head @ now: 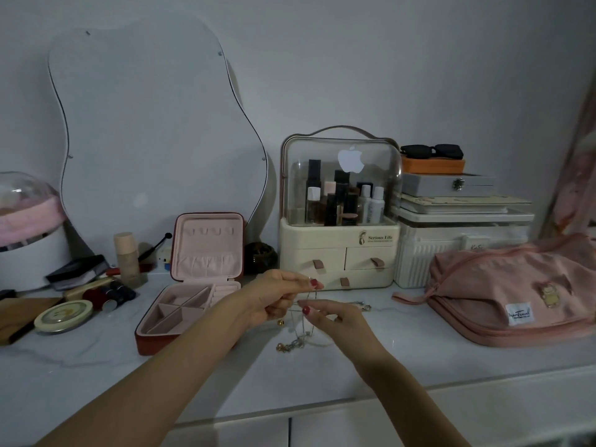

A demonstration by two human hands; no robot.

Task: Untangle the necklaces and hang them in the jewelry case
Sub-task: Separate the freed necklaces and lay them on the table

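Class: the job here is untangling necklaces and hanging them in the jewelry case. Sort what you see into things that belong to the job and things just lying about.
Belong to the job:
necklaces
jewelry case, open
left hand and right hand, both pinching chain

Just lying about:
cosmetics organizer
pink bag
sunglasses
mirror
round tin

Two hands work tangled necklaces (298, 337) above a white countertop (96, 375).
At frame centre, the left hand (277, 296) and right hand (335, 319) pinch thin chains; the open jewelry case (193, 285) stands just left, a cosmetics organizer (338, 221) behind.
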